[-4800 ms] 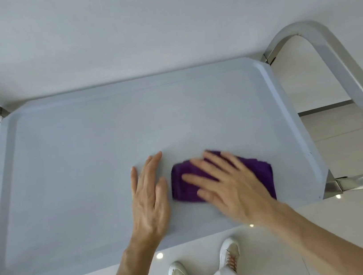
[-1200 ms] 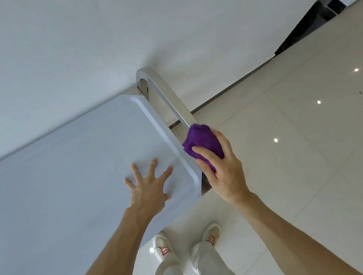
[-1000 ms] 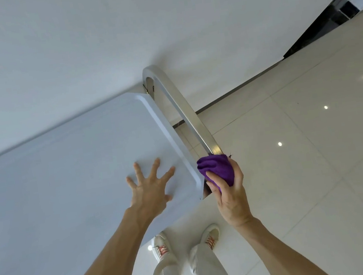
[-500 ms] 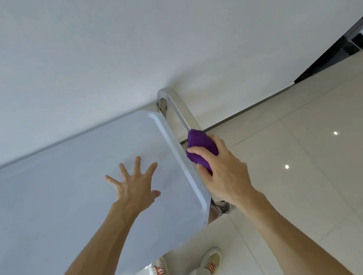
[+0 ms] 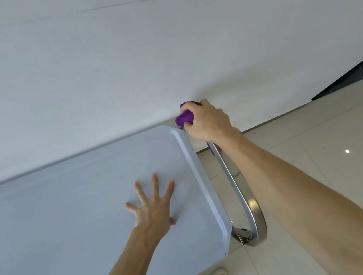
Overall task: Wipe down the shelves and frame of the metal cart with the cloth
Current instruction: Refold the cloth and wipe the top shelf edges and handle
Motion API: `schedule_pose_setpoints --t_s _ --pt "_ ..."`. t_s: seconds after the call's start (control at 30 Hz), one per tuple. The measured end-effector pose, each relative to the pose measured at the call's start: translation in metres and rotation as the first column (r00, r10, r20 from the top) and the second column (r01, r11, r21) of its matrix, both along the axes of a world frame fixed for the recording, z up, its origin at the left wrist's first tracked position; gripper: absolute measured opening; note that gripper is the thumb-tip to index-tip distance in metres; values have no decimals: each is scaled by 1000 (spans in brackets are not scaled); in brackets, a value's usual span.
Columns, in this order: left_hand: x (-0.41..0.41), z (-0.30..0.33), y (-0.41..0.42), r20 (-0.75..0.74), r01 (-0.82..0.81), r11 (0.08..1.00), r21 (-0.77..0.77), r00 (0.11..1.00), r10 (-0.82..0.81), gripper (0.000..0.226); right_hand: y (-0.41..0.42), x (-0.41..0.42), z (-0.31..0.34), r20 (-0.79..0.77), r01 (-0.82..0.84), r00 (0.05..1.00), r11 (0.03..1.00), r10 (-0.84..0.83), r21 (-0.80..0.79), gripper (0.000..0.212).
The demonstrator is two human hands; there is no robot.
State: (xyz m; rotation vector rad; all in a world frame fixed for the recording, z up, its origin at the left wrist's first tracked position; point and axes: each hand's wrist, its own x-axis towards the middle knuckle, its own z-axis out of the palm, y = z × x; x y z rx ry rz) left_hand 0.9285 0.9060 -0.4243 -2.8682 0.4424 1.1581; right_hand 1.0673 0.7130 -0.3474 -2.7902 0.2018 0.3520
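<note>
Now: right hand (image 5: 208, 120) clenched round purple cloth (image 5: 184, 116) at handle's (image 5: 241, 189) far end; left hand (image 5: 154, 207) splayed, released, flat on shelf (image 5: 69, 211) beside handle

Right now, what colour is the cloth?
Purple. The cloth, bunched in the right hand, shows best in the head view.

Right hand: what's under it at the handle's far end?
The purple cloth, gripped by the right hand, shows at the fingers. The metal handle beneath is covered there.
</note>
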Motion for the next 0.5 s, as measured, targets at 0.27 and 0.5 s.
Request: schedule_pose_setpoints --t_s 0.27,0.5 --pt "2 -2 0 -42 6 1000 4 999 -5 101 15 71 5 -394 -113 916 992 79 -62 35" --pt "3 0 -1 -64 4 1000 -9 998 -4 100 0 46 -4 -83 -76 993 994 83 81 32"
